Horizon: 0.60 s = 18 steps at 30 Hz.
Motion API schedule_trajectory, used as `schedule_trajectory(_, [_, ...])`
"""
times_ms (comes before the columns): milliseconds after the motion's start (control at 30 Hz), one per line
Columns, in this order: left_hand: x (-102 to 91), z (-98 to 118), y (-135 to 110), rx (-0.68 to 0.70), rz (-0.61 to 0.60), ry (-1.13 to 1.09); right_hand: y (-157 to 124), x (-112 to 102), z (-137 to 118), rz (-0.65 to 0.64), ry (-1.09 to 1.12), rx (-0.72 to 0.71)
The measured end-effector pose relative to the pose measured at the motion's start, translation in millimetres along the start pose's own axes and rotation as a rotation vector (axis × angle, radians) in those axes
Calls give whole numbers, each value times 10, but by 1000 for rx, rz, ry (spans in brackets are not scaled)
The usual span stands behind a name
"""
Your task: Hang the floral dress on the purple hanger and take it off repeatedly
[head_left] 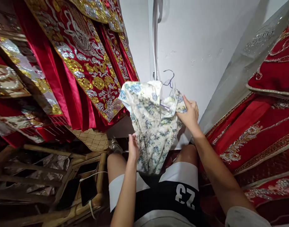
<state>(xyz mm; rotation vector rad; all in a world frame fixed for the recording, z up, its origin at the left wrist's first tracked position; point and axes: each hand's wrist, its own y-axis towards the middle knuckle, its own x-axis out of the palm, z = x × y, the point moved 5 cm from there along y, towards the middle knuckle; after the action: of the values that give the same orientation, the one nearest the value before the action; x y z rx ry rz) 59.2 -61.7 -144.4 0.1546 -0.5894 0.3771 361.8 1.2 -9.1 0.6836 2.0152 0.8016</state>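
Note:
A cream dress with a blue and green flower print (152, 126) hangs on a wire hanger (169, 78) in front of a white wall. My right hand (190, 114) pinches the dress at its right shoulder, just below the hanger hook. My left hand (133, 147) holds the dress's left edge lower down, fingers closed on the cloth. The hem hangs between my knees.
Red garments with gold and silver embroidery (85, 60) hang at the left and lie stacked at the right (260, 138). A bamboo chair (87, 186) at lower left carries a dark phone (88, 189) on a white cable. A white pipe (155, 37) runs up the wall.

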Motion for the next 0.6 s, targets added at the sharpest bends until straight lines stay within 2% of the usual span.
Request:
schedule_trajectory(67, [-20,-165,-103,1,-2,97,187,8,-109,-32,-22,-28])
schedule_trajectory(133, [29,-258,-186,21,-54,189,310,-5,-283,-68,-18,-101])
schedule_trajectory(233, [53,-283,-286,51,-10,213,226,-58,-544,-112,45,-194])
schedule_trajectory(300, [33,-298,-357,10,64,140,-81,-56,-668,-144,169,-208])
schedule_trajectory(367, [16,-350,-441,-78,116,16,-588,44,-726,-184,387,-137])
schedule_trajectory(433, [11,-420,-522,-158,118,-50,-1216,302,-702,-267,650,84])
schedule_trajectory(500, [-1,-474,-575,-185,64,10,-1805,638,-660,-332,838,322])
schedule_trajectory(567, [-33,-494,-591,-162,-8,134,-2171,929,-672,-425,986,426])
schedule_trajectory(600, [-53,-491,-590,-146,-38,191,-2247,1021,-676,-461,1041,461])
